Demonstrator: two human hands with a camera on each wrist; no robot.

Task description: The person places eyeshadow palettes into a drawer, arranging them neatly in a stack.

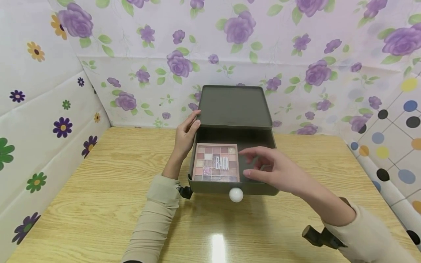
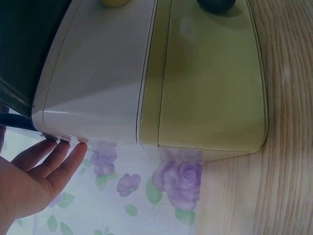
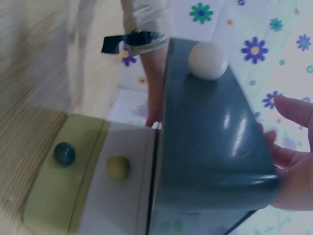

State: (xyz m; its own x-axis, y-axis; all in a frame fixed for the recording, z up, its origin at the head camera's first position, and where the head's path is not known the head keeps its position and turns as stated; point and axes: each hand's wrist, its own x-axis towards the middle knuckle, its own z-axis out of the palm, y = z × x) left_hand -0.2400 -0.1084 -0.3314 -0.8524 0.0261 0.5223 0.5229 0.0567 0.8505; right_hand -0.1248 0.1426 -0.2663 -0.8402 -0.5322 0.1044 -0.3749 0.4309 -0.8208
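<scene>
A small drawer cabinet stands on the table, its dark grey-green top [image 1: 233, 106] toward the back. Its dark top drawer [image 1: 210, 187] is pulled out, with a round white knob [image 1: 236, 195] in front. Inside, on the left, an eyeshadow palette [image 1: 217, 162] lies flat, its clear lid showing many colour pans and the word BACK. My left hand [image 1: 185, 137] rests against the cabinet's left side, fingers extended along it in the left wrist view. Over the drawer's right part is my right hand [image 1: 279, 168], holding nothing, fingers loosely bent, index fingertip right by the palette's edge.
Under the dark drawer are a white drawer [image 2: 98, 73] and a yellow-green drawer [image 2: 210, 88], both closed, with a yellow knob [image 3: 118, 167] and a dark knob [image 3: 64, 153]. Flower-printed cloth [image 1: 148, 36] hangs behind the wood-grain table [image 1: 98, 204].
</scene>
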